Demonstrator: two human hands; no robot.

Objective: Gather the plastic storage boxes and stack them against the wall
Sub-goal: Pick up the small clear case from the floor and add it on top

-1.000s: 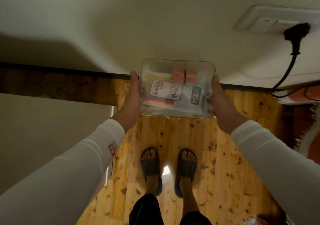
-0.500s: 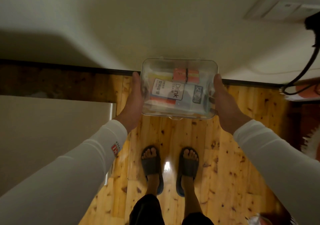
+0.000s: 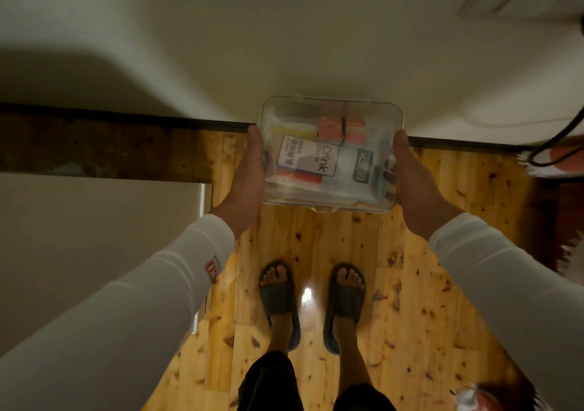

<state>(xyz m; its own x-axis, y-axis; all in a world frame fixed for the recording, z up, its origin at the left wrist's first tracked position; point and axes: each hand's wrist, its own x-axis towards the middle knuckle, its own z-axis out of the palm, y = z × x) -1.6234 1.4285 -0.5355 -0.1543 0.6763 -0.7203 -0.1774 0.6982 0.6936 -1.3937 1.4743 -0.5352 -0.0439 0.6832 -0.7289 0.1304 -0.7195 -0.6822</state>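
A clear plastic storage box (image 3: 328,154) with a lid hangs in the air in front of me, above the wooden floor (image 3: 331,243) and close to the white wall (image 3: 284,47). Packets and a "Drink straw" label show through the lid. My left hand (image 3: 246,177) holds the box's left side, thumb along the top edge. My right hand (image 3: 414,177) holds the right side the same way. The fingers under the box are mostly hidden.
A dark baseboard (image 3: 126,120) runs along the wall's foot. A pale flat surface (image 3: 94,252) fills the left. A socket plate (image 3: 518,0) and a black cable (image 3: 556,145) are at the upper right. My feet in dark slippers (image 3: 278,293) stand below the box.
The view has shifted, so the socket and cable slid toward the right edge. The box stays held between both hands, slightly nearer the wall.
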